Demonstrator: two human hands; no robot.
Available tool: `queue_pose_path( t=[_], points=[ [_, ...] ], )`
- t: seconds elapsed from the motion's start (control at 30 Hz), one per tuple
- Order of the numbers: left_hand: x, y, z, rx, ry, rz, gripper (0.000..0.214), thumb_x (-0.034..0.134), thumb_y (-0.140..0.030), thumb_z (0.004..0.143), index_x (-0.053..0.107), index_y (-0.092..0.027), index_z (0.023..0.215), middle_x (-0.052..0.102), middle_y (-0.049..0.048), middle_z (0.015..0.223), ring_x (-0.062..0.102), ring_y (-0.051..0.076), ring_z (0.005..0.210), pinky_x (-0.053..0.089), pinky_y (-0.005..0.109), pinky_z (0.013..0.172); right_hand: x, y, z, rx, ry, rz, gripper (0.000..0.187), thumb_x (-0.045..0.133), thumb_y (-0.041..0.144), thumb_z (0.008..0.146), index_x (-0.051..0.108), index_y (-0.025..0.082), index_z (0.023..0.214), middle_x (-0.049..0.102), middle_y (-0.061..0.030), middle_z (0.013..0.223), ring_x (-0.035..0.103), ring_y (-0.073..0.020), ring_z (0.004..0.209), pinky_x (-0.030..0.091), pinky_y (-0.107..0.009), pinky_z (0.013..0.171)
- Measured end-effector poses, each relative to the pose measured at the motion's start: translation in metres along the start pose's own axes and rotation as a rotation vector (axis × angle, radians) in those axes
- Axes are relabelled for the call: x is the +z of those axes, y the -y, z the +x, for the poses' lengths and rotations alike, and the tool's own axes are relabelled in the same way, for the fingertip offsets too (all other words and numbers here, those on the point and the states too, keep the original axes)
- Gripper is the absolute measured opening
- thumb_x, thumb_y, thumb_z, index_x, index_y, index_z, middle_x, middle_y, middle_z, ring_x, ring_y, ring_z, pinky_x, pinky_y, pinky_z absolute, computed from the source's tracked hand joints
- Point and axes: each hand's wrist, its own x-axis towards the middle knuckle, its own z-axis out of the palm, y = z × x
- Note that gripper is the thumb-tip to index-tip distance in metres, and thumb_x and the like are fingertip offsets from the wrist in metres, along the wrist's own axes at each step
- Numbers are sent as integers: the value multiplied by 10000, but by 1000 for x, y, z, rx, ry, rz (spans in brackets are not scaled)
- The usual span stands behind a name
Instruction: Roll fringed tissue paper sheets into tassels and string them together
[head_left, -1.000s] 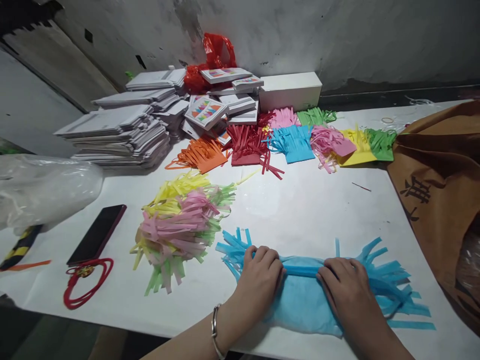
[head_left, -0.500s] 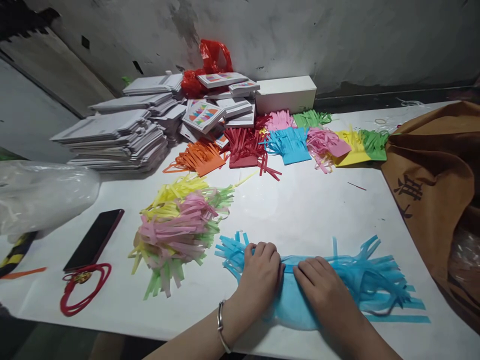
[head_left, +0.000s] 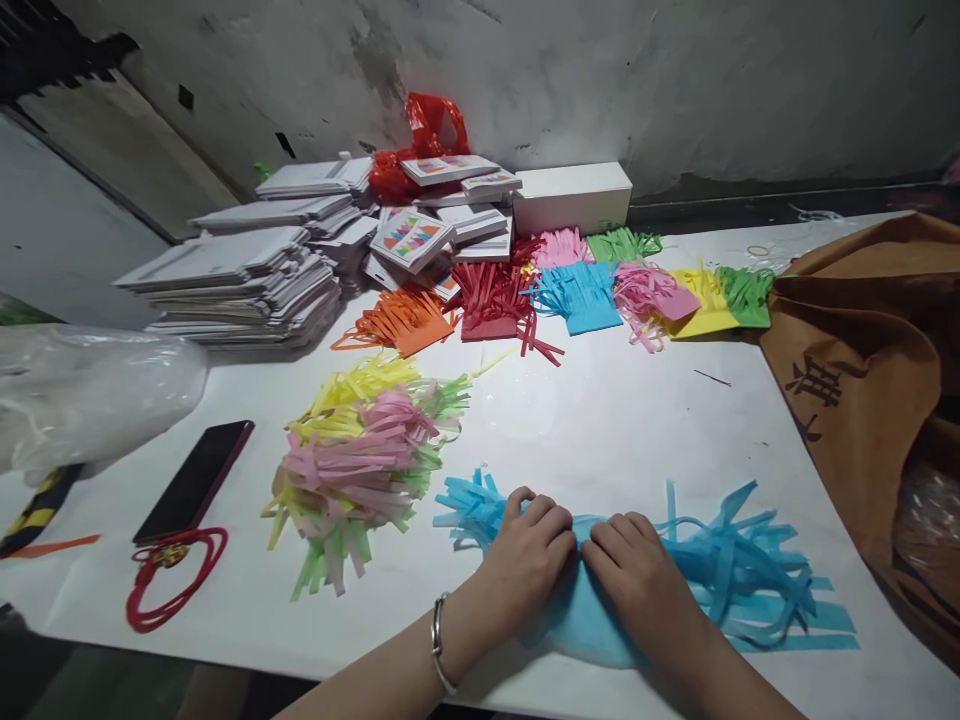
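A blue sheet of fringed paper (head_left: pixel 720 575) lies on the white table (head_left: pixel 600 420) near its front edge, with cut strips sticking out at both ends. My left hand (head_left: pixel 529 560) and my right hand (head_left: pixel 637 575) rest side by side on its middle, fingers curled and pressing the rolled or folded edge. The two hands almost touch. A bracelet sits on my left wrist. Just left of the hands lies a heap of yellow, pink and green fringed paper (head_left: pixel 360 455).
Stacks of fringed paper in several colours (head_left: pixel 577 290) line the back, beside piles of flat white cards (head_left: pixel 240 280), small boxes and a white carton (head_left: pixel 570 195). A phone (head_left: pixel 195 480) and red cord (head_left: pixel 169 575) lie left. A brown bag (head_left: pixel 870 370) fills the right side.
My right hand has slid left along the blue paper until it meets my left hand. The blue fringe on the right now lies uncovered.
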Motion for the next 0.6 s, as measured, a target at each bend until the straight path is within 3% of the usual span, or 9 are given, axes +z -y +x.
queue_pose_path(
  t=[0.07, 0.2, 0.3, 0.47, 0.6],
  points=[
    [1, 1, -1, 16, 3, -6, 125, 611, -189, 986, 636, -192, 864, 665, 11, 914, 544, 194, 879, 362, 426, 921, -8, -3, -7, -12, 14, 24, 405, 325, 156, 1070, 621, 163, 793, 563, -44, 765, 466, -197, 738, 386, -343, 730],
    [4, 4, -4, 38, -13, 10, 108, 615, -230, 1002, 646, -194, 904, 677, 9, 931, 542, 198, 882, 361, 423, 911, -27, -15, -33, -35, 5, 35, 334, 342, 101, 1052, 676, 109, 1036, 655, -89, 936, 544, -223, 930, 406, -408, 970],
    [7, 1, -4, -20, 30, 23, 89, 649, -229, 982, 647, -192, 901, 674, 14, 940, 550, 202, 894, 369, 420, 891, -29, -19, -51, 24, -10, 6, 292, 396, 49, 1017, 665, 107, 1112, 673, -110, 1038, 552, -256, 1051, 375, -464, 1033],
    [3, -13, 7, -189, 189, 92, 133, 596, -140, 966, 654, -185, 855, 649, 43, 929, 548, 244, 903, 370, 467, 873, -18, -10, -45, 317, 1, -89, 246, 434, 111, 1021, 648, 198, 935, 649, -45, 911, 573, -240, 906, 369, -485, 957],
    [-2, -17, 17, -240, 230, 178, 136, 585, -121, 938, 654, -172, 832, 631, 70, 902, 532, 268, 889, 364, 514, 891, -17, -6, -27, 414, 50, -260, 301, 409, 171, 1014, 593, 211, 779, 593, -44, 776, 552, -274, 788, 362, -510, 854]
  ],
)
